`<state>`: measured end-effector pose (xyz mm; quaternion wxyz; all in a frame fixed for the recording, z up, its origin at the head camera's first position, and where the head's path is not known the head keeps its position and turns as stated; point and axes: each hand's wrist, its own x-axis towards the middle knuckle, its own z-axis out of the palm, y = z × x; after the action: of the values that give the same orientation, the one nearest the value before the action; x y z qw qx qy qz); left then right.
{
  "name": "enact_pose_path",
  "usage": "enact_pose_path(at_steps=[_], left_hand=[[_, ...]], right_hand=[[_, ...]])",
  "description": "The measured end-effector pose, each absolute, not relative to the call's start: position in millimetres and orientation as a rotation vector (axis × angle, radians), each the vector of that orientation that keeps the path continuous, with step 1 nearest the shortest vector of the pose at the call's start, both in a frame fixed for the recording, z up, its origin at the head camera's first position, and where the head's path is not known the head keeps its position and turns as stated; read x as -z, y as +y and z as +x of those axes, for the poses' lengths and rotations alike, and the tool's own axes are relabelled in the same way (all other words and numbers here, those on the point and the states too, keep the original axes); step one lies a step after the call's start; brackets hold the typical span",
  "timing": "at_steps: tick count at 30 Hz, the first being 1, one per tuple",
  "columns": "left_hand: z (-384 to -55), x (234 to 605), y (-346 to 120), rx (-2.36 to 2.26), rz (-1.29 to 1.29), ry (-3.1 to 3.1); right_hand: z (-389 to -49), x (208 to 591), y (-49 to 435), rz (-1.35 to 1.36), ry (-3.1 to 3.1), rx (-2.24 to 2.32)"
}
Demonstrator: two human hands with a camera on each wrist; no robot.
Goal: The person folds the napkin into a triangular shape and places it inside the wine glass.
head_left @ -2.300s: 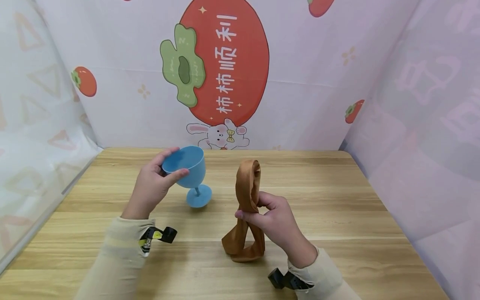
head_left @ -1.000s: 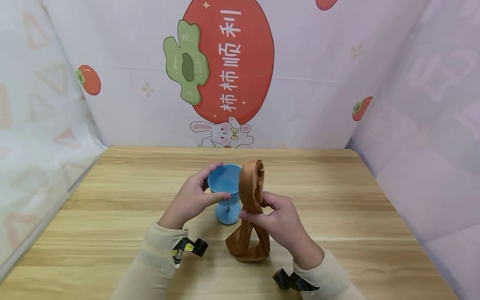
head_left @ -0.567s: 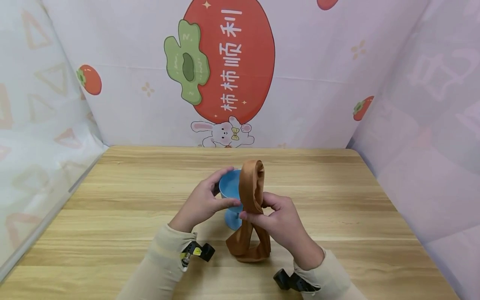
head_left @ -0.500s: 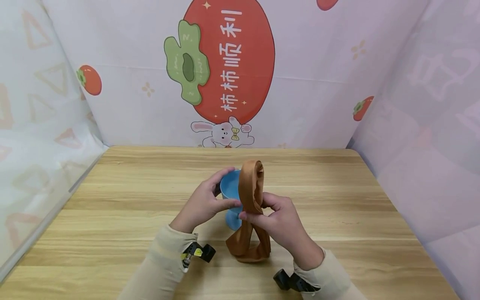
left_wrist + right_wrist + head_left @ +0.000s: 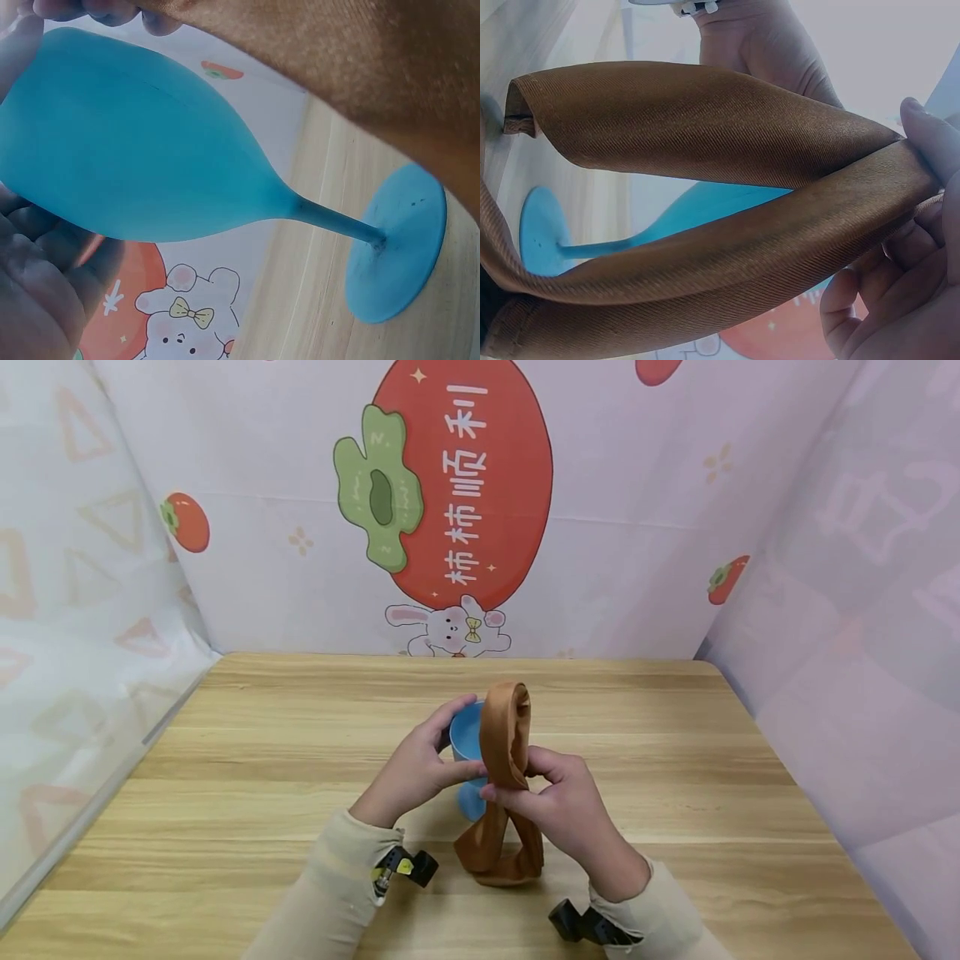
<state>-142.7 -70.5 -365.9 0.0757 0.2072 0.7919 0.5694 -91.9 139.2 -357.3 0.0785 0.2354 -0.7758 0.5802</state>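
A blue plastic goblet point(image 5: 467, 735) is partly behind a brown cloth strip point(image 5: 504, 727) in the head view. My left hand point(image 5: 418, 768) holds the goblet by its bowl, thumb on the near side and fingers on the far side. Its round foot point(image 5: 397, 244) shows in the left wrist view; I cannot tell whether it touches the table. My right hand point(image 5: 558, 793) pinches the twill strip at mid-length, with one loop standing above the grip and another hanging below. In the right wrist view the cloth point(image 5: 705, 135) covers part of the goblet.
A light wooden table point(image 5: 300, 693) lies under both hands. Behind it hangs a white backdrop point(image 5: 622, 568) printed with persimmons and a rabbit. Pale curtains point(image 5: 82, 610) close in the left and right sides. Black cameras point(image 5: 425, 868) sit at both wrists.
My left hand has brought the goblet rightward and toward me, from clear of the strip to partly behind it, with a slight further shift since half a second ago. My right hand has barely moved.
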Motion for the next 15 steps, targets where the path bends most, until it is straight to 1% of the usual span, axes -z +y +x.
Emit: enact_pose_path(at_steps=[8, 15], left_hand=[[-142.6, 365.0, -69.5, -1.673, 0.642, 2.421], [-141.7, 362.8, -68.7, -1.659, 0.598, 2.435]], right_hand=[[-90.9, 354.5, 142.5, 0.711, -2.334, -1.690], [-91.1, 351.6, 145.5, 0.697, -2.327, -1.662]])
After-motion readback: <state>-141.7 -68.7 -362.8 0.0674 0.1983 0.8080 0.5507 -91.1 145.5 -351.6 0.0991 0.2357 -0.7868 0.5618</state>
